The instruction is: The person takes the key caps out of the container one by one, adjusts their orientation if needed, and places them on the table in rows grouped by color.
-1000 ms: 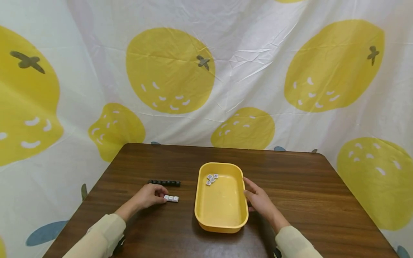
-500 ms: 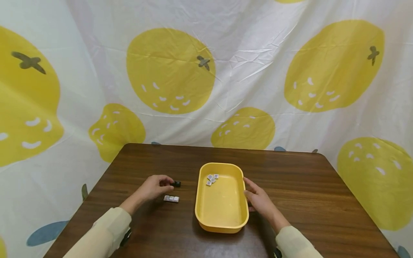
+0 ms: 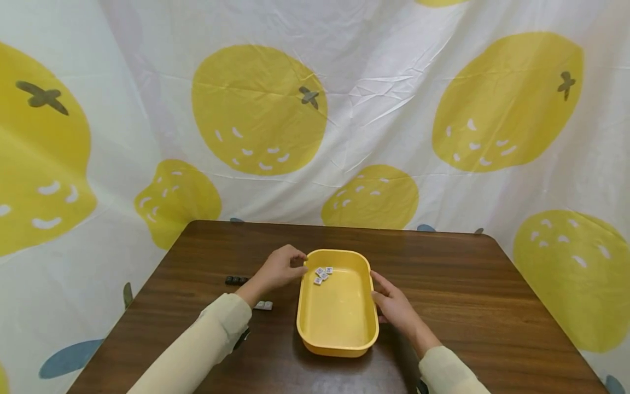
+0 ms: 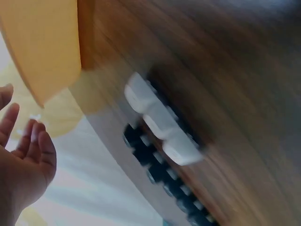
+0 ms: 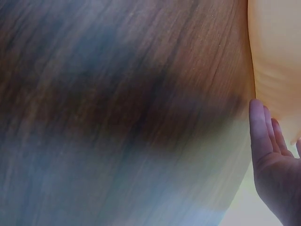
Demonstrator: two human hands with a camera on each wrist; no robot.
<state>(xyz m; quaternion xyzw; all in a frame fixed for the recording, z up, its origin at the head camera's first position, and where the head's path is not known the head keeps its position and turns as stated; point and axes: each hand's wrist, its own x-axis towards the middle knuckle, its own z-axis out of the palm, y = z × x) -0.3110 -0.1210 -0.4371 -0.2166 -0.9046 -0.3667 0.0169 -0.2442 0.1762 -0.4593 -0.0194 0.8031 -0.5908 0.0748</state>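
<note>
A yellow plastic bin stands on the table with several small white tiles bearing dark marks at its far left. My left hand is at the bin's far left rim, thumb and fingers apart with nothing between them. Straight fingers of my right hand rest along the bin's right side; the right wrist view shows these fingers against its wall. Left of the bin lie a row of white keycap-like blocks on a dark base and a longer black row, both partly hidden by my left arm in the head view.
The dark wooden table extends well to the right of the bin. Behind it hangs a white cloth printed with yellow lemons.
My left hand has moved from the white row to the black row, then right to the bin's rim. My right hand and the bin have stayed in place.
</note>
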